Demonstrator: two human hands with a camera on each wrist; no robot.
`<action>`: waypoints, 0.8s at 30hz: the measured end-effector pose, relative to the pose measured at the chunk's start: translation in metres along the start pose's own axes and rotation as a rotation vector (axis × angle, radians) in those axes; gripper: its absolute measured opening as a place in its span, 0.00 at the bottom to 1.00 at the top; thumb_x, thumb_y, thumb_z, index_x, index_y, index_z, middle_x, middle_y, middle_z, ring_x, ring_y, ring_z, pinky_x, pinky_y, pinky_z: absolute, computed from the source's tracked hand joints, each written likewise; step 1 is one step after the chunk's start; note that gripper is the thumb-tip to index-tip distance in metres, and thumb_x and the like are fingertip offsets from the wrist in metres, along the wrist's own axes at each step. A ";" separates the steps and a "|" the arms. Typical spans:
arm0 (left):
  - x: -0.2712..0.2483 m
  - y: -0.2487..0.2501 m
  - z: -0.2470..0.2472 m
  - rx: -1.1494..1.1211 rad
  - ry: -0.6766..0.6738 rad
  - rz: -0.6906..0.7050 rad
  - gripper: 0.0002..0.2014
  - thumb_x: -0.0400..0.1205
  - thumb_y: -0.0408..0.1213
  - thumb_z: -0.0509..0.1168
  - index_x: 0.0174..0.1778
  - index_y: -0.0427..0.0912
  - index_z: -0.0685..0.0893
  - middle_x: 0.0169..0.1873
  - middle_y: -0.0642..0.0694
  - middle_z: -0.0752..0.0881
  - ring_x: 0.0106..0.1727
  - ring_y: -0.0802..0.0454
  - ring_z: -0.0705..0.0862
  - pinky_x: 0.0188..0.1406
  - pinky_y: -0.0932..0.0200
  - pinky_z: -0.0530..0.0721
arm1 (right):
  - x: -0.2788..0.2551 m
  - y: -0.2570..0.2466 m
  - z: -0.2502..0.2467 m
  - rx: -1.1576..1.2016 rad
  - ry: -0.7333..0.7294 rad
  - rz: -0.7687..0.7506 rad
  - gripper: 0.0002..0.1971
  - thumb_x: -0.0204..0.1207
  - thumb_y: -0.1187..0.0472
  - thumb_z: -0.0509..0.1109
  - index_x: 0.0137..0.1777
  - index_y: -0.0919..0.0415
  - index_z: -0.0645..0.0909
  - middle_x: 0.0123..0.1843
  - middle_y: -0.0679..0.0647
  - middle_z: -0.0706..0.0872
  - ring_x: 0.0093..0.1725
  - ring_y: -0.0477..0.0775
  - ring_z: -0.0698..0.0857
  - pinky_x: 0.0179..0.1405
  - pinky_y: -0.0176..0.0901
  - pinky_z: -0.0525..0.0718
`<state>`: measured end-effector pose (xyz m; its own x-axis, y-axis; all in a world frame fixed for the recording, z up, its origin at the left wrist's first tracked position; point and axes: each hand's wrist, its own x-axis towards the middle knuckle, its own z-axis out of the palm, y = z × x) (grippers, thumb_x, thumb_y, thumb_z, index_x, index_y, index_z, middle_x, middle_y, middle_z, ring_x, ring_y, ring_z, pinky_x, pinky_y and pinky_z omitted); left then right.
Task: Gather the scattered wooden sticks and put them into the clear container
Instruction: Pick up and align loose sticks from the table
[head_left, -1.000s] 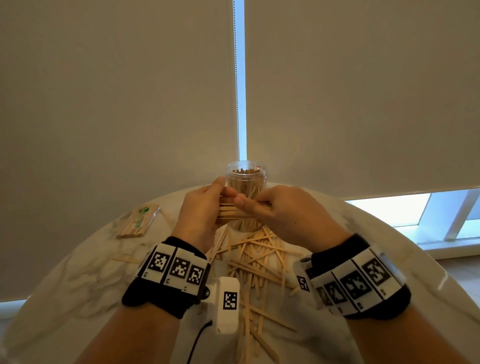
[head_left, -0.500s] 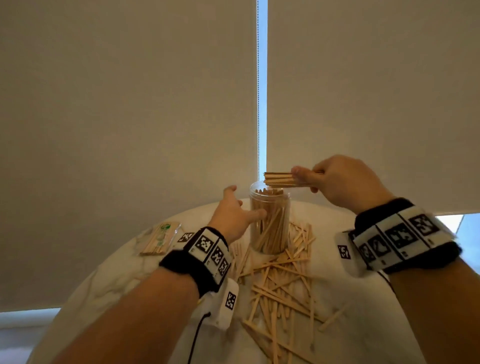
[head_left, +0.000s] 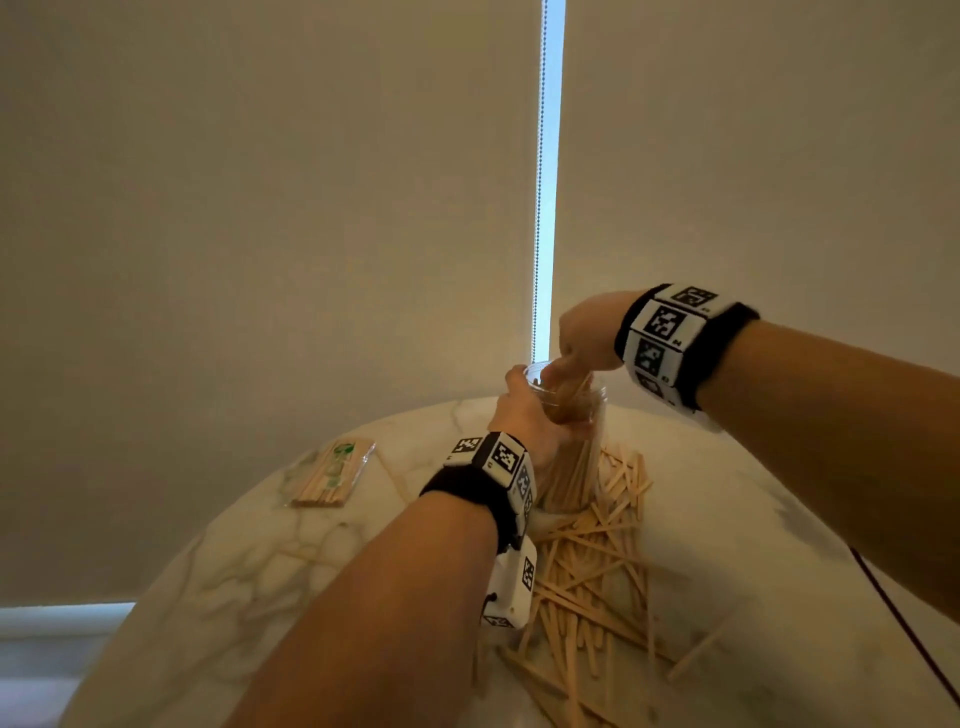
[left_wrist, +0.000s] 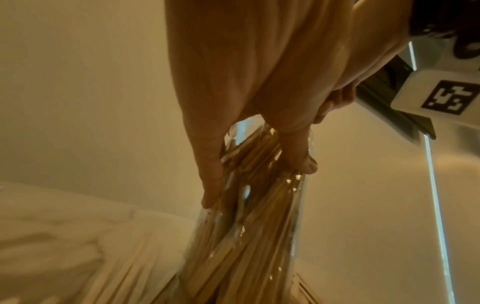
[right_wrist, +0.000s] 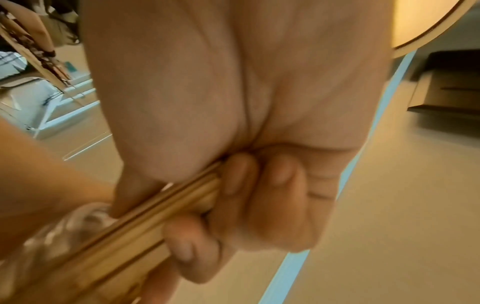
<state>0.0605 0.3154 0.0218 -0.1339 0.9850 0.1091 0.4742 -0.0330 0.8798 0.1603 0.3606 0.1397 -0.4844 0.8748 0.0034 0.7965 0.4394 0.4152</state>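
Dozens of loose wooden sticks (head_left: 587, 582) lay nearest me on the marble table (head_left: 218, 566), heaped against the foot of the clear container (head_left: 576, 467) and trailing toward the near edge.

Item, left hand (head_left: 524, 415): thumb and fingers wrapped round the upper wall of the container, steadying it where it stood on the table; the left wrist view showed fingers (left_wrist: 210, 174) pressed along the clear plastic over the sticks already packed inside.

Item, right hand (head_left: 584, 338): above the mouth, fingers curled tight on a bundle of sticks (right_wrist: 135, 218), its lower end angled down into the opening. The right wrist view was blurred, so I could not count the bundle.

Item, packet of sticks (head_left: 332, 473): sealed, lying well apart to the left.

Item, window blinds (head_left: 260, 208) and bead chain (head_left: 539, 182): beyond the table.

Risks, as I judged them. The container looked nearly full, so the incoming bundle could jam on the standing sticks and ride up or spill over the rim. An early release might let ends catch the lip and fan out. A hard downward push could tip the tall, narrow container, since loose sticks crowded its base. A slack left hold would worsen that.
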 end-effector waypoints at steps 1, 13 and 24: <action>0.000 0.000 -0.001 -0.010 -0.008 -0.010 0.54 0.71 0.44 0.81 0.84 0.50 0.49 0.68 0.44 0.80 0.67 0.42 0.81 0.63 0.51 0.82 | 0.004 -0.007 0.003 0.008 0.002 -0.027 0.28 0.84 0.35 0.58 0.41 0.62 0.79 0.39 0.51 0.83 0.46 0.54 0.82 0.56 0.48 0.83; 0.003 -0.006 0.001 0.070 0.020 -0.017 0.52 0.73 0.41 0.79 0.84 0.52 0.48 0.71 0.42 0.78 0.68 0.41 0.81 0.66 0.48 0.81 | 0.008 -0.014 0.016 0.081 0.012 -0.037 0.07 0.77 0.59 0.72 0.51 0.58 0.90 0.52 0.53 0.90 0.52 0.54 0.87 0.59 0.48 0.88; 0.002 -0.007 0.002 0.080 0.035 -0.023 0.52 0.76 0.35 0.76 0.85 0.55 0.45 0.70 0.41 0.77 0.67 0.41 0.81 0.58 0.52 0.83 | 0.002 -0.008 0.034 0.394 0.023 -0.097 0.19 0.87 0.52 0.61 0.33 0.54 0.81 0.33 0.48 0.81 0.34 0.46 0.76 0.36 0.35 0.71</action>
<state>0.0586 0.3184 0.0148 -0.1749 0.9788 0.1066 0.5383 0.0044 0.8428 0.1650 0.3654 0.1056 -0.5690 0.8223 0.0038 0.8219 0.5685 0.0345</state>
